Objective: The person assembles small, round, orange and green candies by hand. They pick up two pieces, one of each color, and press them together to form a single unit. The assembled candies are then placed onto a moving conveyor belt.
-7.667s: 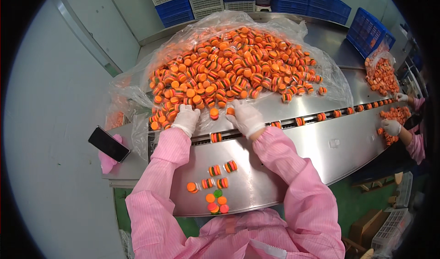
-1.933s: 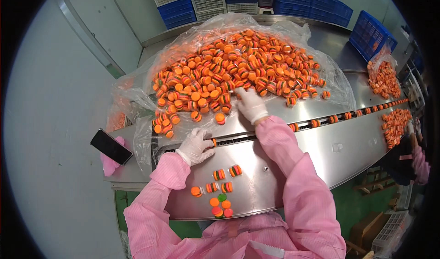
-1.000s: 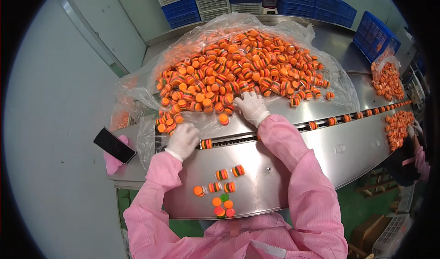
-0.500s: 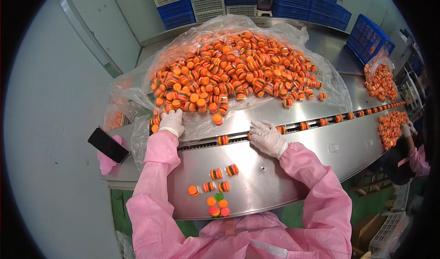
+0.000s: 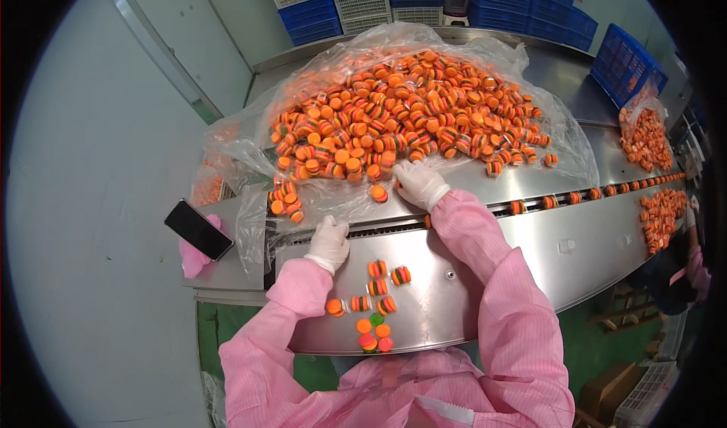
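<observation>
A large heap of wrapped burger-shaped gummy candies (image 5: 424,102), orange, red and green, lies on clear plastic sheeting (image 5: 560,151). My right hand (image 5: 421,184), white-gloved, is at the heap's front edge, its bent fingers closed against a candy (image 5: 389,159) that looks smeared. Beside those fingers sits a single candy (image 5: 379,193). Over the left stretch of the conveyor channel (image 5: 379,231) is my gloved left hand (image 5: 330,244), fingers curled together; whatever they hold is hidden. Several wrapped candies (image 5: 377,288) and a few loose coloured pieces (image 5: 375,329) lie on the near steel table.
Spaced candies (image 5: 549,201) line the channel toward the right, where another person's sleeve (image 5: 698,265) shows beside a candy pile (image 5: 662,216). A phone (image 5: 198,229) leans on pink cloth at the left. Crates (image 5: 500,4) are stacked behind; a blue one (image 5: 625,64) stands right.
My left hand has gone from the heap's left edge to the channel. My right hand has moved from the channel to the heap's front. One more wrapped candy lies on the near table.
</observation>
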`<move>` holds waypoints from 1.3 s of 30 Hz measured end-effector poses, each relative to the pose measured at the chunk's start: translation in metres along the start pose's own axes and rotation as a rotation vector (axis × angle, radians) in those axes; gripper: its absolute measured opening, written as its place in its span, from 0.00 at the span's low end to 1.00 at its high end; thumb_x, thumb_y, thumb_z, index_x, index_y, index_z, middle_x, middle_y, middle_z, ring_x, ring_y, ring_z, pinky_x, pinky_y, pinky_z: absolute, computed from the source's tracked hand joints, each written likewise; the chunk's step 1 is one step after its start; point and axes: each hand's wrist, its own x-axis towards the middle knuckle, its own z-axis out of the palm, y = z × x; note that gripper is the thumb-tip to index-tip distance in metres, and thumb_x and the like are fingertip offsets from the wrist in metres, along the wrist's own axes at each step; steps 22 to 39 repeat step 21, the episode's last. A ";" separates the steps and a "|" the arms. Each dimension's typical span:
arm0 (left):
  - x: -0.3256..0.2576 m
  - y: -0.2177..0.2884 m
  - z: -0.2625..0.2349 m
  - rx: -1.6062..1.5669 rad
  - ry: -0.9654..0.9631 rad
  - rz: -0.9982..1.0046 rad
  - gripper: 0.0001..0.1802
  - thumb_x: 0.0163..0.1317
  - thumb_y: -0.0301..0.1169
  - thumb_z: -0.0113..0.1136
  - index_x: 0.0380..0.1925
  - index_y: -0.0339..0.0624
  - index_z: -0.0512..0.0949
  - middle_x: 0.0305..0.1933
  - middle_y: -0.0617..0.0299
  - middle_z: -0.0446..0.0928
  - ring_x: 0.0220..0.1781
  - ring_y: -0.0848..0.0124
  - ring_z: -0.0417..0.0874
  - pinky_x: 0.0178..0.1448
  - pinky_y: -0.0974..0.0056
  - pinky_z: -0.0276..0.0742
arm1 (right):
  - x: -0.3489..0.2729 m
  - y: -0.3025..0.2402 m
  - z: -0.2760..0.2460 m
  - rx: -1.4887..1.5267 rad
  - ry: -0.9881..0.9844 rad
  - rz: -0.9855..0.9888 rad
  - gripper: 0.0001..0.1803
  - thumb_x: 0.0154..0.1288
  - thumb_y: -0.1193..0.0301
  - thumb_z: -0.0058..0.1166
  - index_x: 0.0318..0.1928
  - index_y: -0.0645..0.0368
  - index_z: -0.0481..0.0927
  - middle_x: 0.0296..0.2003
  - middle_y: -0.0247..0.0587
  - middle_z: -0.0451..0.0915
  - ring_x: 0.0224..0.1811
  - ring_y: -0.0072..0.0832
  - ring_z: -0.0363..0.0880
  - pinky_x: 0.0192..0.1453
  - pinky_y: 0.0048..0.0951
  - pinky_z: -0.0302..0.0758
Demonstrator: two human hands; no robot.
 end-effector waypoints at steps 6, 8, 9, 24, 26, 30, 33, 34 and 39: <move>0.018 0.003 -0.030 0.096 0.149 0.019 0.08 0.47 0.24 0.50 0.31 0.44 0.71 0.34 0.49 0.66 0.37 0.51 0.71 0.40 0.54 0.70 | -0.076 -0.018 -0.023 0.143 -0.087 -0.035 0.12 0.54 0.70 0.48 0.40 0.57 0.71 0.32 0.47 0.74 0.37 0.45 0.74 0.42 0.41 0.72; 0.025 -0.016 -0.045 0.340 0.194 0.039 0.09 0.47 0.25 0.52 0.31 0.44 0.72 0.35 0.50 0.67 0.37 0.52 0.71 0.40 0.54 0.71 | -0.100 -0.016 -0.022 0.032 0.136 -0.179 0.12 0.54 0.69 0.49 0.41 0.56 0.72 0.34 0.46 0.74 0.37 0.45 0.74 0.42 0.40 0.72; 0.029 -0.024 -0.049 0.482 0.209 0.032 0.09 0.46 0.26 0.53 0.31 0.45 0.72 0.35 0.51 0.67 0.37 0.53 0.71 0.40 0.53 0.72 | -0.108 -0.013 -0.024 -0.033 0.244 -0.243 0.12 0.54 0.69 0.49 0.41 0.56 0.73 0.34 0.46 0.74 0.38 0.45 0.74 0.42 0.40 0.72; 0.021 -0.045 -0.057 0.318 -0.228 -0.073 0.25 0.46 0.25 0.56 0.48 0.44 0.66 0.45 0.45 0.67 0.47 0.51 0.71 0.50 0.56 0.68 | -0.125 -0.093 -0.036 0.394 -0.281 -0.046 0.17 0.49 0.63 0.58 0.36 0.57 0.70 0.31 0.45 0.72 0.35 0.41 0.73 0.40 0.38 0.72; 0.021 -0.045 -0.057 0.318 -0.228 -0.073 0.25 0.46 0.25 0.56 0.48 0.44 0.66 0.45 0.45 0.67 0.47 0.51 0.71 0.50 0.56 0.68 | -0.125 -0.093 -0.036 0.394 -0.281 -0.046 0.17 0.49 0.63 0.58 0.36 0.57 0.70 0.31 0.45 0.72 0.35 0.41 0.73 0.40 0.38 0.72; 0.021 -0.045 -0.057 0.318 -0.228 -0.073 0.25 0.46 0.25 0.56 0.48 0.44 0.66 0.45 0.45 0.67 0.47 0.51 0.71 0.50 0.56 0.68 | -0.125 -0.093 -0.036 0.394 -0.281 -0.046 0.17 0.49 0.63 0.58 0.36 0.57 0.70 0.31 0.45 0.72 0.35 0.41 0.73 0.40 0.38 0.72; 0.021 -0.045 -0.057 0.318 -0.228 -0.073 0.25 0.46 0.25 0.56 0.48 0.44 0.66 0.45 0.45 0.67 0.47 0.51 0.71 0.50 0.56 0.68 | -0.125 -0.093 -0.036 0.394 -0.281 -0.046 0.17 0.49 0.63 0.58 0.36 0.57 0.70 0.31 0.45 0.72 0.35 0.41 0.73 0.40 0.38 0.72; 0.021 -0.045 -0.057 0.318 -0.228 -0.073 0.25 0.46 0.25 0.56 0.48 0.44 0.66 0.45 0.45 0.67 0.47 0.51 0.71 0.50 0.56 0.68 | -0.125 -0.093 -0.036 0.394 -0.281 -0.046 0.17 0.49 0.63 0.58 0.36 0.57 0.70 0.31 0.45 0.72 0.35 0.41 0.73 0.40 0.38 0.72; 0.021 -0.045 -0.057 0.318 -0.228 -0.073 0.25 0.46 0.25 0.56 0.48 0.44 0.66 0.45 0.45 0.67 0.47 0.51 0.71 0.50 0.56 0.68 | -0.125 -0.093 -0.036 0.394 -0.281 -0.046 0.17 0.49 0.63 0.58 0.36 0.57 0.70 0.31 0.45 0.72 0.35 0.41 0.73 0.40 0.38 0.72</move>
